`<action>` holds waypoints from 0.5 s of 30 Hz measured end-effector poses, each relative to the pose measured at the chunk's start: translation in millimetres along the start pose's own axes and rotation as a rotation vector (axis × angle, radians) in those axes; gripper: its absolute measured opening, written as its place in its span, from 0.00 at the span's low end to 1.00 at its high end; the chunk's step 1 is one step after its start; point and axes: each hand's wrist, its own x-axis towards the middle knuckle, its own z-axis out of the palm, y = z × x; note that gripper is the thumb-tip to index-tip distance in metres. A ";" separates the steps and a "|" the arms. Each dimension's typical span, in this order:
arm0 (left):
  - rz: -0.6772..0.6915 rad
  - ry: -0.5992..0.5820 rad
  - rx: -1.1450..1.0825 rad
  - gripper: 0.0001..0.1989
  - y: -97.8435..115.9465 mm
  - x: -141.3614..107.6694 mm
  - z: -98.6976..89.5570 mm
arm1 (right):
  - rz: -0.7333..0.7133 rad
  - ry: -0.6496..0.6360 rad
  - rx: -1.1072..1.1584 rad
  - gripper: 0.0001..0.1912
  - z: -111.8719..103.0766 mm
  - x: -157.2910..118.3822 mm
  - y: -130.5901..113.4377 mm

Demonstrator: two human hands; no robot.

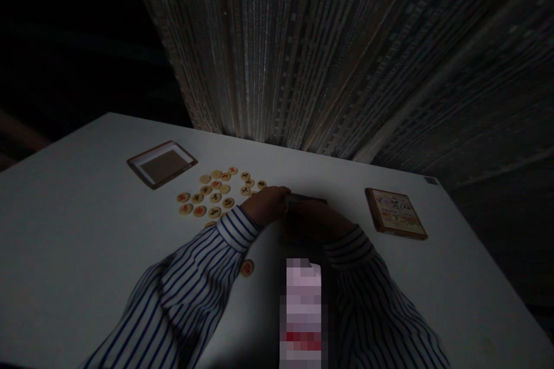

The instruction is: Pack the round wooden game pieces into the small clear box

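My left hand is closed at the left edge of a thin, flat, dark thing. From the other side my right hand reaches to it, deep in shadow, so its fingers are hidden. What the flat thing is I cannot make out. Several round Chinese chess pieces, with red or black characters, lie loose just left of my left hand. A single red-marked piece lies apart, beside my left sleeve.
On the white table, a shallow brown-rimmed tray or lid lies at the back left. A flat box with a printed cover lies at the right. A striped curtain hangs behind. A pixelated patch covers the front middle.
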 end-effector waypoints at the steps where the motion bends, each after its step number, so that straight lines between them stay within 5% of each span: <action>1: 0.001 0.001 -0.002 0.20 -0.2 0.0 0.0 | -0.008 0.004 0.005 0.12 0.2 0.4 0.3; 15: -0.034 -0.001 0.025 0.19 2.5 -1.5 -1.8 | -0.056 -0.005 0.020 0.13 -3.0 -1.0 -2.7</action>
